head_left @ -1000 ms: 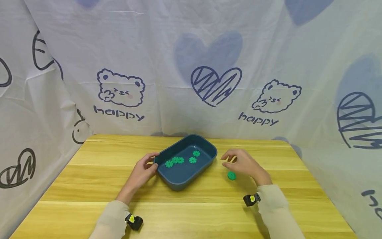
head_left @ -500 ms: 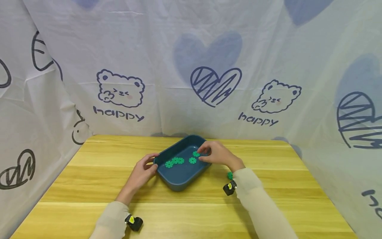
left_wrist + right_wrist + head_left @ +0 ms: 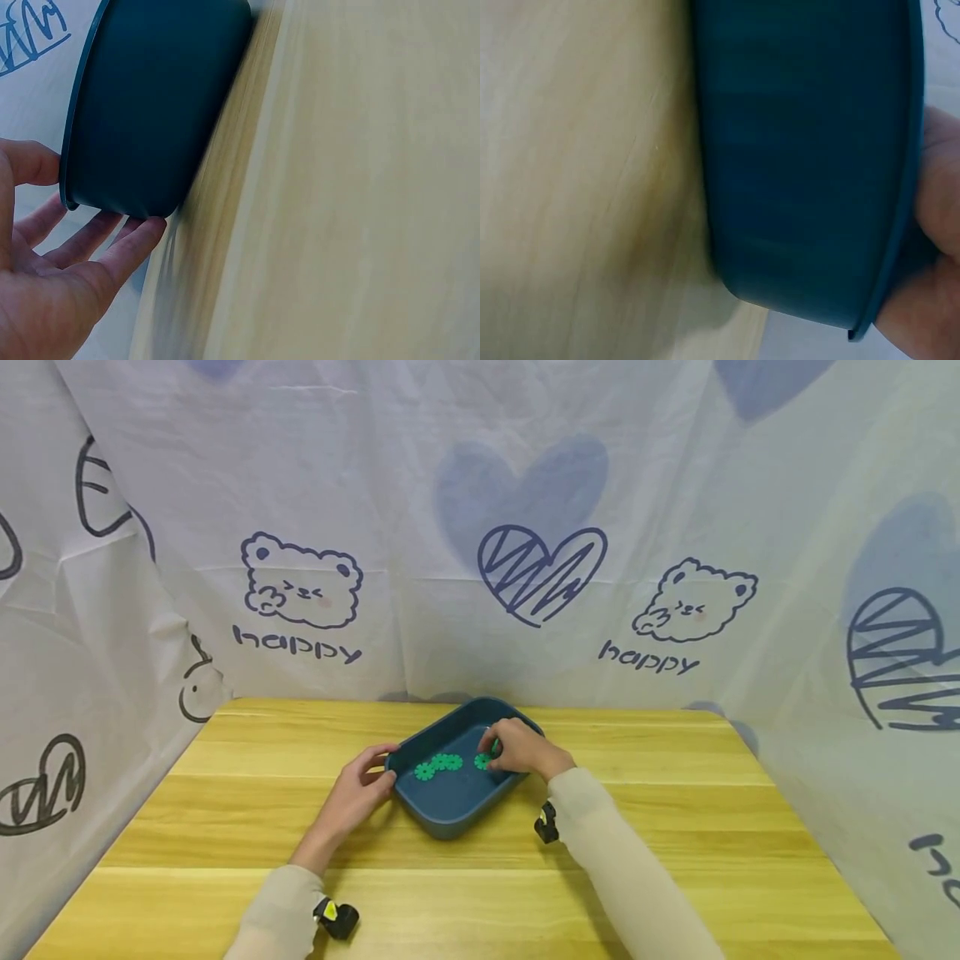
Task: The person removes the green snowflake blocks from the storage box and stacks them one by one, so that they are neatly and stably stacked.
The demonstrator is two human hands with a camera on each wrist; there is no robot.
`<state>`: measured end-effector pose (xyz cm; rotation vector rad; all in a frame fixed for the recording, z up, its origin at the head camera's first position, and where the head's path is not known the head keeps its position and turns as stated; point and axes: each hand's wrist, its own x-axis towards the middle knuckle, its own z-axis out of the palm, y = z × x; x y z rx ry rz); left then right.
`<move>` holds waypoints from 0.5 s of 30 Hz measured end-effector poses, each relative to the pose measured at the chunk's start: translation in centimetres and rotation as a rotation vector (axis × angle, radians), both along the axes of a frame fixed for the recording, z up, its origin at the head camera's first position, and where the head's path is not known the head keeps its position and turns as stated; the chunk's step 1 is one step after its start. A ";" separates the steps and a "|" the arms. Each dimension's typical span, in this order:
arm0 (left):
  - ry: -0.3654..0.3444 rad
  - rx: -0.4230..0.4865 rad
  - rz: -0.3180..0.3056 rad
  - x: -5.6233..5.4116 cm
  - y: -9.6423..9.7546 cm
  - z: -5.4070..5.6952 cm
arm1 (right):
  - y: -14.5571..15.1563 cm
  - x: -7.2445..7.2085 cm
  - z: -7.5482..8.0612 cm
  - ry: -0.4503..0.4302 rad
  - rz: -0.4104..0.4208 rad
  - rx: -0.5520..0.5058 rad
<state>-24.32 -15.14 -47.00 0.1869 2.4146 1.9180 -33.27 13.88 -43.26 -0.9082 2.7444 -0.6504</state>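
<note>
A dark blue bin (image 3: 457, 802), set on a wooden table (image 3: 450, 902), is gripped at its left end by the left hand (image 3: 365, 782), thumb at the rim. The right hand (image 3: 522, 748) is extended over the opposite side, fingers bent down toward green discs (image 3: 425, 772) inside — whether one is pinched cannot be told.

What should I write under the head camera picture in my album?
Left hand grips a blue tray; right hand reaches in, close to green toothed discs.
</note>
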 end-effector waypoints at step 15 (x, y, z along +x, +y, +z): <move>-0.005 0.008 0.004 -0.1 0.0 0.0 | -0.7 -0.6 -0.4 -0.051 -0.044 0.074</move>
